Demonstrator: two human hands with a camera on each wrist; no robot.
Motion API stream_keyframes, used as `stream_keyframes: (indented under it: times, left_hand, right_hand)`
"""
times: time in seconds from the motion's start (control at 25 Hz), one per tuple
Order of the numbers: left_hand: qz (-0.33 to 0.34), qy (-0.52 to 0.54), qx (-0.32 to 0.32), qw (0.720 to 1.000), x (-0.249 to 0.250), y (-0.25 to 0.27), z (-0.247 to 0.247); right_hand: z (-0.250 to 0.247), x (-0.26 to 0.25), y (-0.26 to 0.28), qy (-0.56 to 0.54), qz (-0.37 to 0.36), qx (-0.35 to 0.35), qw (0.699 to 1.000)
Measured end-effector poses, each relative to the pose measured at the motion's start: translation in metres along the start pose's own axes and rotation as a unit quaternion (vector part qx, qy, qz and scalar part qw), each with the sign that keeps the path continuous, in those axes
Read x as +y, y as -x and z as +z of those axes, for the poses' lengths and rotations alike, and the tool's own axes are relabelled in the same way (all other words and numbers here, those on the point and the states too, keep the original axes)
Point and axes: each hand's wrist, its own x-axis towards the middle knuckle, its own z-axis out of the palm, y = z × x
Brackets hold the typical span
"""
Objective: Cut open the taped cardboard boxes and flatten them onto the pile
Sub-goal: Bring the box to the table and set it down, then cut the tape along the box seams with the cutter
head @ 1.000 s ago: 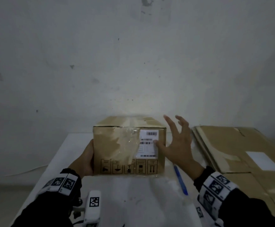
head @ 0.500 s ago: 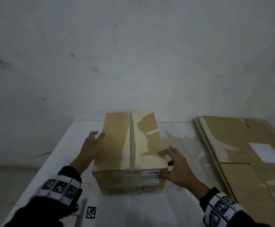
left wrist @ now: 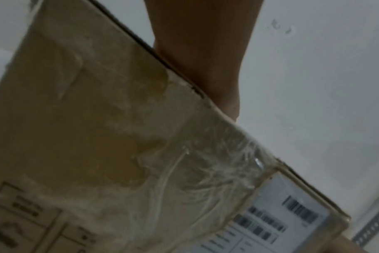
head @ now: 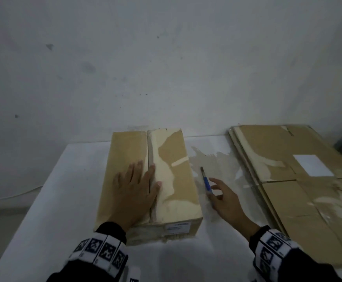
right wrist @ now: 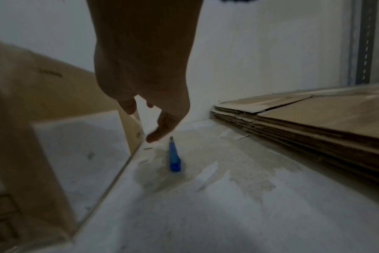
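A taped brown cardboard box (head: 172,171) lies lengthwise on the white table (head: 68,200), its taped seam facing up. My left hand (head: 135,192) presses flat on the box top, fingers straight beside the seam. The box's near end with its crumpled tape and barcode label (left wrist: 277,220) fills the left wrist view. A blue utility knife (head: 206,181) lies on the table just right of the box. My right hand (head: 225,198) hovers over the knife's handle, fingers relaxed and holding nothing. In the right wrist view the knife (right wrist: 173,157) lies just below the fingertips (right wrist: 154,137).
A pile of flattened cardboard (head: 300,180) lies at the table's right side, its stacked edges (right wrist: 270,130) close to the knife. Tape residue (head: 216,159) marks the table between box and pile. A wall stands right behind the table. A metal rack upright (right wrist: 361,41) stands at far right.
The box was tipped from standing on end to lying flat with the seam up. My left hand moved from its side onto the top. My right hand left the box for the knife.
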Motion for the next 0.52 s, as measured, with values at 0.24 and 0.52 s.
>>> stream_keyframes:
  times: [0.24, 0.52]
  left_hand:
    - [-0.015, 0.005, 0.008, 1.0, 0.0, -0.004, 0.0]
    - [-0.02, 0.006, 0.003, 1.0, 0.001, -0.006, 0.0]
  right_hand:
    - [0.026, 0.026, -0.045, 0.308, 0.041, -0.152, 0.938]
    - [0.05, 0.024, -0.043, 0.433, 0.032, -0.098, 0.895]
